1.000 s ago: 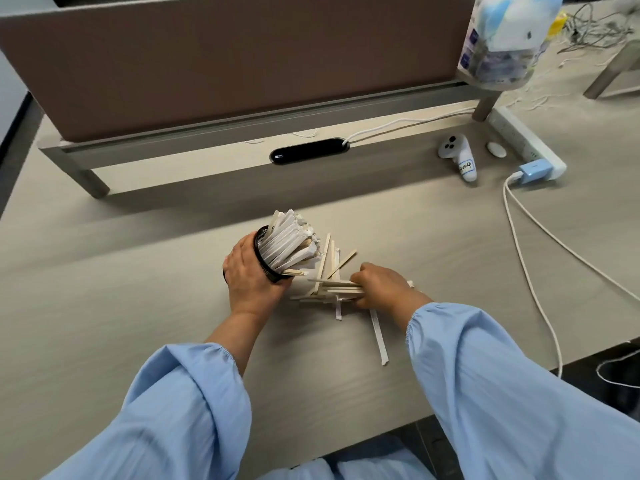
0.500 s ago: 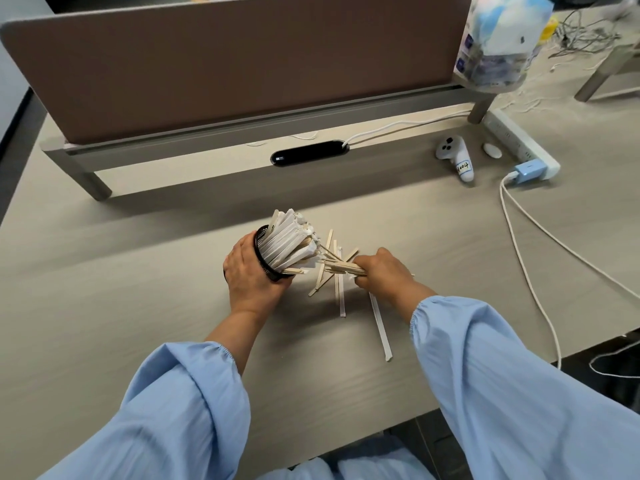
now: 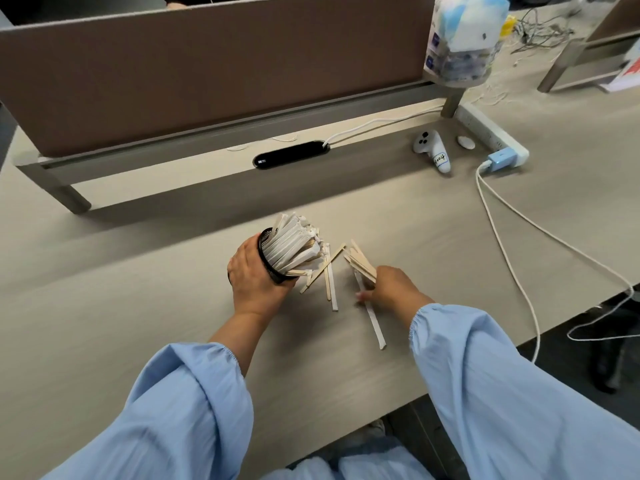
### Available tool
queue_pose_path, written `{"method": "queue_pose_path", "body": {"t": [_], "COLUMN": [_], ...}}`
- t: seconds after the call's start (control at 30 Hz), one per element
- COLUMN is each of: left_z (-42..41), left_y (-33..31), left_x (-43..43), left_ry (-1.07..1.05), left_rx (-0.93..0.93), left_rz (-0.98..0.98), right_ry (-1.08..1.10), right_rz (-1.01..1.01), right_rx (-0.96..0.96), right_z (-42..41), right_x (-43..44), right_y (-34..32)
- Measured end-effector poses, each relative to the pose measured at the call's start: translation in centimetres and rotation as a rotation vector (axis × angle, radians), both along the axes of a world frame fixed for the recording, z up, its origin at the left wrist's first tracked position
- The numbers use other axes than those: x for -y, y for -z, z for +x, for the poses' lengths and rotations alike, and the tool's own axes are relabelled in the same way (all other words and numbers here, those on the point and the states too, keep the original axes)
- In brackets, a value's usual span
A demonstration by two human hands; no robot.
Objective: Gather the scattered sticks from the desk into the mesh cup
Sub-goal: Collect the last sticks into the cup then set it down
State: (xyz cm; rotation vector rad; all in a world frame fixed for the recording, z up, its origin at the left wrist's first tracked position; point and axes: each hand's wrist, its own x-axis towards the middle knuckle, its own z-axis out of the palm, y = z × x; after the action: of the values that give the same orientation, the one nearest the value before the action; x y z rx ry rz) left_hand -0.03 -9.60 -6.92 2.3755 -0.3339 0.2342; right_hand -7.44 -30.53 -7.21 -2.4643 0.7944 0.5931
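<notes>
Since half a second ago the right hand (image 3: 391, 289) has drawn back from the cup (image 3: 268, 261), taking its bundle (image 3: 362, 263) of bare wooden sticks away from the mouth; the bundle now points up and away from the person, apart from the cup, and the cup and left hand (image 3: 254, 280) lie where they were.

The black mesh cup is tipped on its side on the desk (image 3: 138, 306), mouth facing right and away. It is crammed with paper-wrapped sticks (image 3: 294, 242) that fan out of the mouth, with a few bare wooden ones at the lower edge. The left hand wraps the cup's wall from the near side, fingers closed around it, wrist straight, blue sleeve (image 3: 180, 410) pushed up the forearm.

The right hand rests low on the desk, fingers closed on the bundle, one fingertip touching the wrapped stick (image 3: 372, 317) that lies lengthwise beneath the hand and runs toward the near edge. Between the two hands a few loose sticks (image 3: 329, 275) lie crossed on the desk just right of the cup's mouth, some bare, some wrapped.

Farther back, a brown divider (image 3: 207, 64) stands on the desk, with a white controller (image 3: 431, 148), a power strip (image 3: 491, 136) and a white cable (image 3: 512, 244) at the right.
</notes>
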Motion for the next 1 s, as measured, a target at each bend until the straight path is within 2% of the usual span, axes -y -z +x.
{"method": "queue_pose_path", "body": {"t": [0.27, 0.53, 0.8, 1.0], "left_z": [0.1, 1.1, 2.8, 3.8], "left_y": [0.3, 0.2, 0.1, 0.6], "left_x": [-0.4, -1.2, -2.3, -3.6], "left_ry": [0.013, -0.028, -0.066, -0.121], "left_rx": [-0.023, -0.014, -0.017, -0.018], "left_rz": [0.002, -0.003, 0.010, 0.050], "right_ry": [0.005, 0.233, 0.148, -0.009], "right_rz": [-0.041, 0.041, 0.094, 0.022], "right_rx": [0.014, 0.101, 0.143, 0.127], "right_z": [0.8, 3.5, 7.2, 8.7], "right_x": [-1.2, -2.0, -5.1, -7.5], "right_y": [0.5, -0.1, 0.3, 0.5]}}
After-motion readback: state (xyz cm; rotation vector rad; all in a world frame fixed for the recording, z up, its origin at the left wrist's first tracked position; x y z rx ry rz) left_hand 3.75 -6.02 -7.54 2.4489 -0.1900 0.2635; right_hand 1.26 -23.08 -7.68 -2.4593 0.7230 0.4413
